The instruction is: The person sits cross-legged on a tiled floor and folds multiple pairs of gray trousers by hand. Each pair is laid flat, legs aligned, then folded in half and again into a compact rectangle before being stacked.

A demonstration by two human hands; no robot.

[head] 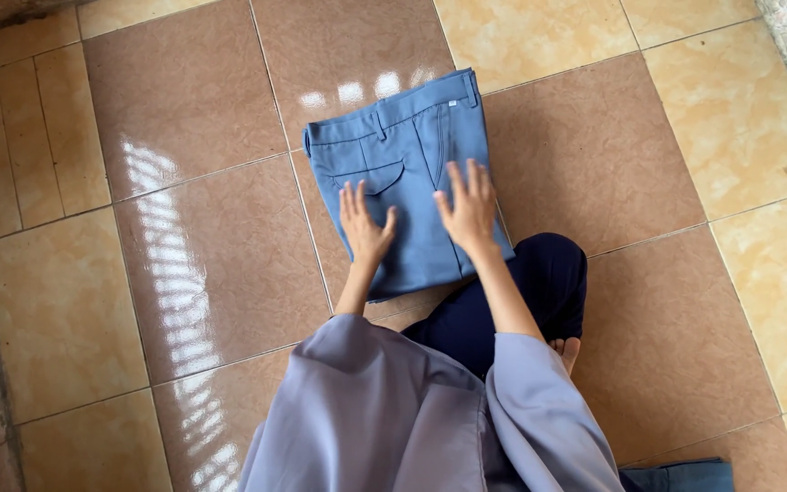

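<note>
Both palms lie flat, fingers spread, left hand (pixel 363 226) and right hand (pixel 468 211) pressing blue trousers (pixel 403 173) that I judge already folded compact on the tiled floor (pixel 211 255), only smoothing left.

We see the folded trousers (pixel 407 173) lying on the tiled floor (pixel 184 273). On them rest both hands, flat: left hand (pixel 363 228) leftward, right hand (pixel 468 211) rightward. Nearer than the trousers lies a knee (pixel 548 273); probably more cloth (pixel 680 476) farther back.

1 folded blue trousers (pixel 409 173), 2 hands (pixel 363 228) (pixel 468 211)
</note>
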